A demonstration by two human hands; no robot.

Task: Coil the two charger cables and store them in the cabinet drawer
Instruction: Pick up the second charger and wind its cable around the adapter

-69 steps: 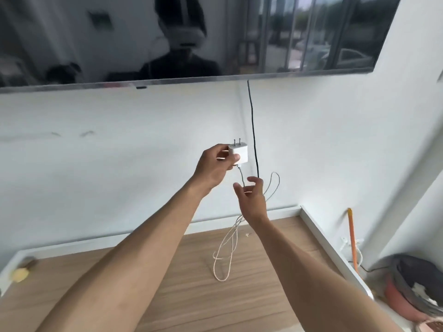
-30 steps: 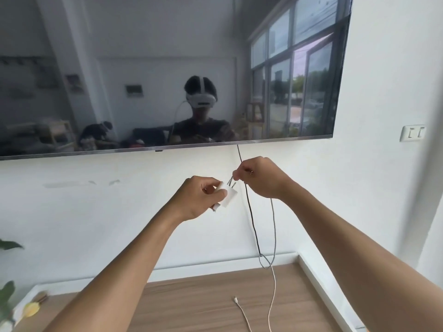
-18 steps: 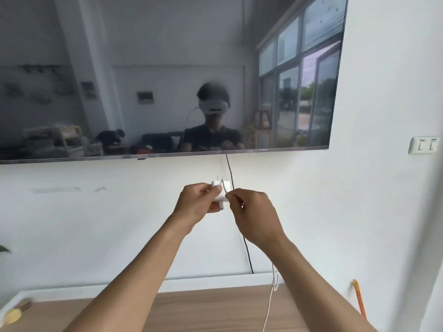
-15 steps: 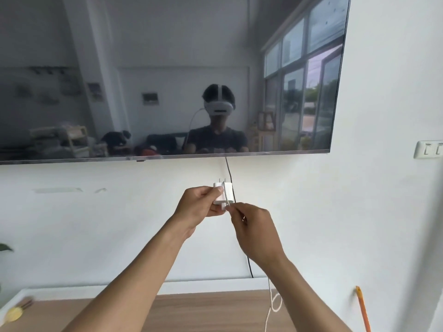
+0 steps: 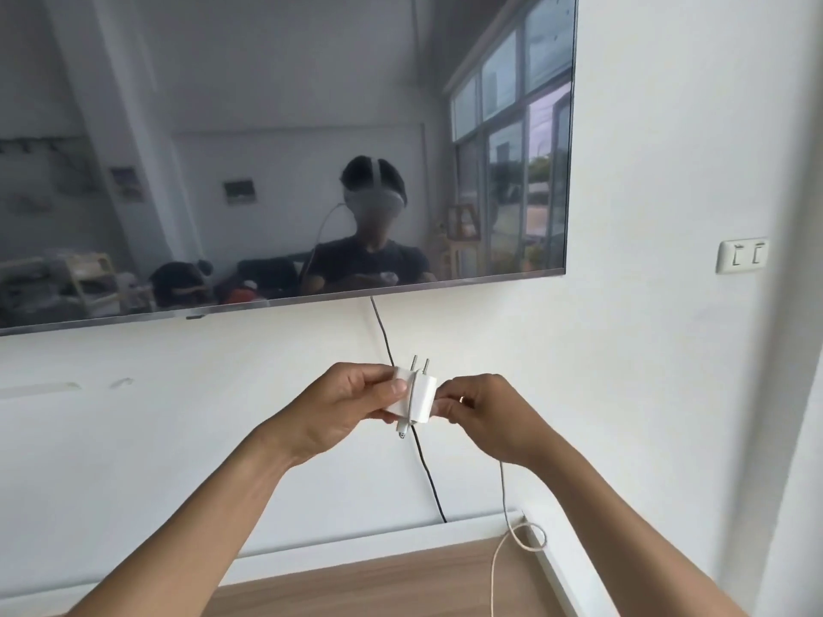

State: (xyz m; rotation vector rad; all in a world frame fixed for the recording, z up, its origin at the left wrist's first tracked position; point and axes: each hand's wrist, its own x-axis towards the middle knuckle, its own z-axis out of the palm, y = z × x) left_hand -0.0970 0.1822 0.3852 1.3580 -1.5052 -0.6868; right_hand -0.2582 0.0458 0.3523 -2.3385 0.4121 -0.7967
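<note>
Charger (image 5: 416, 400) under television (image 5: 285, 149), left of socket (image 5: 743, 256).

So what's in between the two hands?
The white charger plug, prongs up, white cable looped over it, sits between the left hand and right hand in the head view.

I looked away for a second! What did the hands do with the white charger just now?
The right hand carried the white cable up and round the charger plug, so one turn now lies across it, and it ended at the plug's right side, pinching the cable. The left hand kept gripping the plug; the black TV cord stayed put.
</note>
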